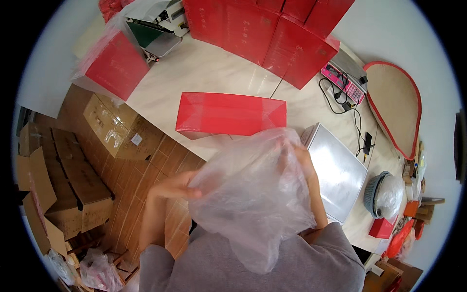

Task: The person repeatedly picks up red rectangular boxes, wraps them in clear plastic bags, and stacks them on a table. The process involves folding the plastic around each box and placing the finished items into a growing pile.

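Head view: clear plastic bag [253, 194] held up near the chest, both hands working its top edge, probably opening the mouth. Left hand [177, 187] pinches the bag's left edge, fingers closed on the film. Right hand [299, 155] is behind the film at far right; looks clamped on it, blurry. Red box [229, 114] lies on the white table [204, 73] just beyond. Next: mouth spread wide, lined up with the box end.
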`<state>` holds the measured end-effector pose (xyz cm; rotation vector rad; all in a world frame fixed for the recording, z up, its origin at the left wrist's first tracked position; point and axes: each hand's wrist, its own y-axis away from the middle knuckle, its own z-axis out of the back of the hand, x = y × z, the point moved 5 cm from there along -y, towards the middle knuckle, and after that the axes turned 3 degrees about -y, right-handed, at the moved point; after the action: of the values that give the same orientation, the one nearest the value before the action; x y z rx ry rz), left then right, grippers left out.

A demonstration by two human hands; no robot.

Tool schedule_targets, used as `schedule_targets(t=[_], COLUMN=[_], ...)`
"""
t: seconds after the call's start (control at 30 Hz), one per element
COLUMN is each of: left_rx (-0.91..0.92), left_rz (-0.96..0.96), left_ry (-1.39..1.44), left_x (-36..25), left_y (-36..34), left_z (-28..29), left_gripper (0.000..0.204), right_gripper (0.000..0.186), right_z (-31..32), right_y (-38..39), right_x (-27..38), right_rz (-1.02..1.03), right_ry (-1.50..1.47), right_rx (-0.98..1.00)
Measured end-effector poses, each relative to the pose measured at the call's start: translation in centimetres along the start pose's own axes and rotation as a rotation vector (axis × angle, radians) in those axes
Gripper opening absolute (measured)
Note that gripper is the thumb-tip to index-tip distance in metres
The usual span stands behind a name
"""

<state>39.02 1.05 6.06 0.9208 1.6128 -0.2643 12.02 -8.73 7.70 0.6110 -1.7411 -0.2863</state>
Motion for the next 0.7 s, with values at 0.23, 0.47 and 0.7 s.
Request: schedule_targets(t=[0.23,0.47,0.7], left_rx=[-0.092,-0.960,-0.989], left_rz=[0.006,-0.226,-0.314], left_ry=[0.044,0.409,0.228], left_x=[-4.6,-2.9,-6.4], left_y=[-2.0,2.0,-0.6], left_z=[-0.2,7.8,10.7], left_gripper=[0.037,0.020,0.022], right_gripper=[0.027,0.028,0.021], right_z=[-2.6,1.5,2.2], right_y=[0.6,0.1,-4.9], right_x=[2.2,-1.0,2.7], right_rz=[0.074,-0.009,0.175], right_ry=[0.022,-0.100,-0.279], right_rx=[0.293,0.522,0.128])
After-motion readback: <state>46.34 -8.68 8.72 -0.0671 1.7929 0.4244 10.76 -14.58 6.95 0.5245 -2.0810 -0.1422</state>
